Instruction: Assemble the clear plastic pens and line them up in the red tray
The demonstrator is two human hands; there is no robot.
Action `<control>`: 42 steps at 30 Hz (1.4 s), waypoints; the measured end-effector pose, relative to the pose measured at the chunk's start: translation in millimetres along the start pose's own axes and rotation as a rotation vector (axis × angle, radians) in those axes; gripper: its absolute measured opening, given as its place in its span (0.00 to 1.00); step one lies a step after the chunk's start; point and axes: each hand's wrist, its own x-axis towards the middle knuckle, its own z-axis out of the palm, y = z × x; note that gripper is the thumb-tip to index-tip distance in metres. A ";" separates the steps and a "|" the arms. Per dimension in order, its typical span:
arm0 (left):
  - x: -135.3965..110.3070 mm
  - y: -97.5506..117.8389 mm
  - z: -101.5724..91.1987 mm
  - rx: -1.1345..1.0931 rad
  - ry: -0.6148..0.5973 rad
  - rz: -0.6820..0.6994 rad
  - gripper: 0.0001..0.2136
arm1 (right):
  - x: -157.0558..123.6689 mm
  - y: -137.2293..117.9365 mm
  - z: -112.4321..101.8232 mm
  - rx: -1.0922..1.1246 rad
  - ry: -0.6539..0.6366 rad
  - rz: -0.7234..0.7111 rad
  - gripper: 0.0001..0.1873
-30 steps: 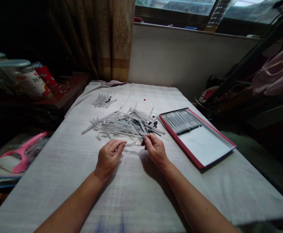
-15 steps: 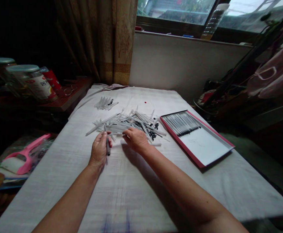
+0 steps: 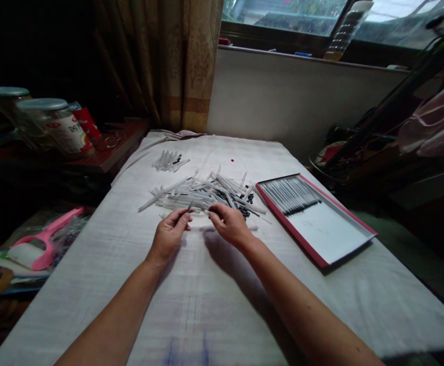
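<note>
My left hand (image 3: 170,235) is closed round a pen (image 3: 190,207), whose narrow tip sticks up past the thumb; the rest of it is hidden in the fingers. Just to the right, my right hand (image 3: 229,223) has thumb and fingers pinched together, level with the pen tip and a small gap from it. Whatever sits in that pinch is too small to make out. Right behind both hands spreads a loose pile of clear pen parts (image 3: 183,190), with small black plugs (image 3: 249,199) at its right side.
A shallow red-edged box (image 3: 321,239) on the right holds a row of pens (image 3: 292,194) along its far end. Farther back lie a smaller group of clear pen parts (image 3: 166,160) and a tiny red piece (image 3: 232,160). Jars (image 3: 63,129) stand on a side table at left.
My left hand has moved right and turned the pen, so its black end no longer shows. My right hand has shifted slightly right. The view has swung a little to the left.
</note>
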 end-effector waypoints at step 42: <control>-23.1 7.1 10.8 1.006 -0.354 0.596 0.12 | -53.1 38.3 -20.2 0.398 0.044 0.016 0.12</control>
